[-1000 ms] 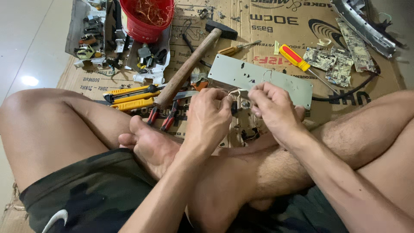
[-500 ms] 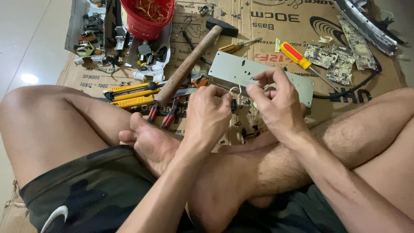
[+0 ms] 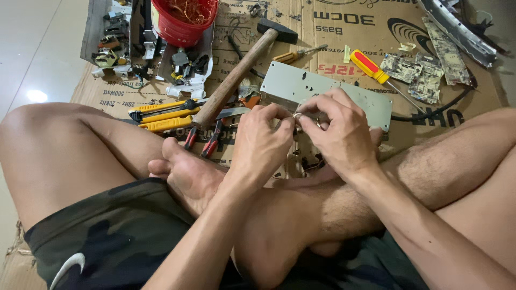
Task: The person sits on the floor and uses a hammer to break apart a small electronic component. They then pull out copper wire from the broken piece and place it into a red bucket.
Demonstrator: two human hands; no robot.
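Both hands meet over a small metal part (image 3: 297, 119), too tiny and too covered to name any closer. The left hand (image 3: 262, 140) pinches it from one side, fingers curled tight; the right hand (image 3: 337, 132) nips it from the other, fingertips bunched. The part sits right between them, just above the crossed shins and in front of a pale grey metal plate (image 3: 355, 96) that lies flat behind the knuckles.

Out from there: a wooden-handled hammer (image 3: 236, 75) slants across a sheet of flattened cardboard (image 3: 462, 115), its black head up by the top edge. Left of the handle lie yellow utility knives (image 3: 164, 114) and red-handled pliers (image 3: 207, 140). To the right, a red and yellow screwdriver (image 3: 376, 69) points down toward a black cable (image 3: 430, 114), with torn circuit board pieces (image 3: 424, 75) beside it.

The cardboard covers a pale tiled floor (image 3: 37, 48), glossy, catching a spot of light.

Containers now: a red bucket (image 3: 180, 29) stands at the top, holding a tangle of thin copper-coloured wire (image 3: 188, 9). Beside it a shallow grey tray (image 3: 94, 32) holds small mixed parts.
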